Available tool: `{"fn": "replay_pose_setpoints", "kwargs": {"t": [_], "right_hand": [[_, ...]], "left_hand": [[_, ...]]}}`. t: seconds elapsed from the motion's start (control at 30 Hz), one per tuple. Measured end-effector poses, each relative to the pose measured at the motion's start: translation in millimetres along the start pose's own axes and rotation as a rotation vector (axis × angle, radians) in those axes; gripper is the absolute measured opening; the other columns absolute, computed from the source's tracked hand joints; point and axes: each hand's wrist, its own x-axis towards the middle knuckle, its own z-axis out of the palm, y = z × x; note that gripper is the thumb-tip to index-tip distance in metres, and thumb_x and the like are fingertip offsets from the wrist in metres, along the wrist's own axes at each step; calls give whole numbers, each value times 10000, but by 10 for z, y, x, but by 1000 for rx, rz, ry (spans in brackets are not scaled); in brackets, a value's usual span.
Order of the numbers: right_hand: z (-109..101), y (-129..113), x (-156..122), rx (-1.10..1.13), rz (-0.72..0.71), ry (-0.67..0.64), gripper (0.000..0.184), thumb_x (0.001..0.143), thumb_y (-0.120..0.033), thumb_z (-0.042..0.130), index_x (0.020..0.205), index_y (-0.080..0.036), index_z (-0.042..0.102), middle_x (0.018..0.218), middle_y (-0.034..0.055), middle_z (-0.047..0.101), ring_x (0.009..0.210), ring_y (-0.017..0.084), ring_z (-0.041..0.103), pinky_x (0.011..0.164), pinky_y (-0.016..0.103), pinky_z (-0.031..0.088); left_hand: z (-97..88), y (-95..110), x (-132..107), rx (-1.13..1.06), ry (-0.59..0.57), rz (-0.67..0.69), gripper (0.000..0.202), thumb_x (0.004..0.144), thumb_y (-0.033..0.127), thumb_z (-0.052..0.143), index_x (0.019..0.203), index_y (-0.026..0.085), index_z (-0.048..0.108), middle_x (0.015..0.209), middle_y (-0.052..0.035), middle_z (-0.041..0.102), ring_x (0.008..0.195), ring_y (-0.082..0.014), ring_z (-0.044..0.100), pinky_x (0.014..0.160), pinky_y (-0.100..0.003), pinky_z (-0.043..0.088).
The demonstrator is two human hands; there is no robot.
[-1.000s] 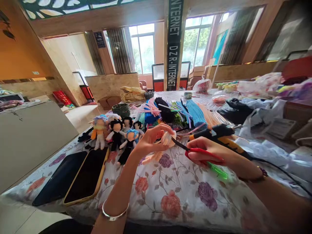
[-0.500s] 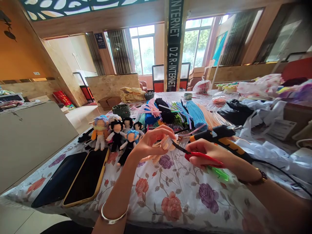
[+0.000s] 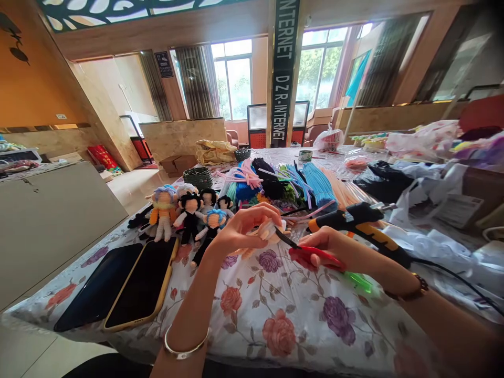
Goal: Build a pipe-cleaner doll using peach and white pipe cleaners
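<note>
My left hand point(image 3: 252, 228) is closed around a small pale peach doll piece point(image 3: 268, 232), its fingers curled over the top and the thumb below; part of the piece is hidden. My right hand point(image 3: 325, 247) grips red-handled scissors point(image 3: 321, 256) from the right. Their dark blades point(image 3: 287, 238) point left, with the tips at the pale piece; whether they touch it I cannot tell. Beyond my right hand lies a black and orange glue gun point(image 3: 362, 226). A green translucent object point(image 3: 358, 282) is partly hidden beneath my right wrist.
Several small yarn-like dolls point(image 3: 190, 210) stand left of my hands. A yellow-cased phone point(image 3: 142, 286) and a dark tablet-like slab point(image 3: 98, 286) lie at the left. Bundles of fuzzy craft stems point(image 3: 317, 181) fill the back. White ribbon-like material point(image 3: 437, 252) is heaped at the right on the flowered tablecloth point(image 3: 279, 333).
My right hand has shifted slightly, and the scissors' red handles now sit a little further left and are angled differently. My left hand still holds the pale piece in nearly the same place.
</note>
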Motion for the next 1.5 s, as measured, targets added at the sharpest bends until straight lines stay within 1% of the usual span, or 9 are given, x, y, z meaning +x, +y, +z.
{"fn": "replay_pose_setpoints", "kwargs": {"t": [0.13, 0.27, 0.33, 0.5, 0.63, 0.9, 1.03, 1.23, 1.5], "right_hand": [[21, -12, 24, -71, 12, -90, 393, 838, -486, 557, 692, -121, 552, 627, -26, 407, 546, 61, 292, 477, 225, 209], [94, 14, 57, -3, 39, -162, 343, 872, -448, 517, 809, -115, 569, 705, -8, 448, 554, 57, 313, 463, 208, 244], [134, 25, 65, 28, 56, -175, 302, 869, -406, 525, 852, -109, 580, 744, 11, 483, 565, 61, 340, 456, 205, 266], [174, 20, 57, 34, 55, -168, 226, 874, -317, 512, 856, -110, 601, 774, 28, 519, 612, 77, 359, 482, 212, 278], [162, 29, 57, 31, 78, -168, 236, 846, -322, 543, 884, -100, 615, 799, 37, 549, 609, 72, 365, 489, 206, 289], [158, 34, 57, 56, 79, -175, 300, 810, -403, 591, 833, -105, 615, 716, -1, 496, 595, 71, 341, 502, 217, 252], [165, 42, 61, 37, 73, -179, 312, 806, -430, 586, 768, -120, 578, 678, -19, 458, 578, 70, 317, 506, 228, 226], [193, 62, 74, 59, 80, -171, 296, 832, -415, 546, 740, -135, 530, 688, -16, 446, 554, 65, 303, 489, 228, 216], [223, 121, 88, 80, 71, -123, 207, 789, -320, 547, 686, -142, 517, 659, -23, 476, 526, 62, 320, 483, 228, 219]], "left_hand": [[-59, 2, -40, -116, -49, -55, 336, 596, 246, 729, 918, 171, 673, 1036, -89, 567, 972, -242, 528, 881, -347, 386], [-118, 39, -77, -92, -127, -134, 332, 601, 253, 736, 915, 163, 683, 1036, -88, 562, 967, -238, 523, 877, -336, 382], [-133, 43, -80, -51, -166, -143, 317, 623, 264, 722, 922, 164, 686, 1026, -84, 560, 974, -240, 523, 889, -338, 376], [-135, 6, -66, -8, -219, -141, 331, 656, 286, 710, 965, 172, 674, 1021, -75, 555, 980, -239, 523, 905, -342, 366], [-130, -7, -63, 5, -220, -134, 342, 660, 297, 715, 977, 174, 673, 1025, -78, 558, 986, -243, 521, 911, -348, 366], [-120, 11, -57, 10, -194, -145, 329, 648, 273, 726, 958, 172, 680, 1036, -73, 549, 997, -240, 517, 909, -335, 361], [-119, 16, -58, -10, -188, -145, 328, 638, 251, 730, 953, 171, 683, 1024, -62, 541, 987, -228, 519, 903, -319, 354], [-119, 18, -64, -32, -178, -164, 337, 632, 263, 732, 952, 169, 688, 1006, -65, 543, 959, -228, 525, 869, -319, 375], [-129, -16, -72, 13, -140, -184, 350, 624, 286, 729, 947, 157, 689, 1000, -74, 565, 946, -227, 528, 855, -322, 396]]}}
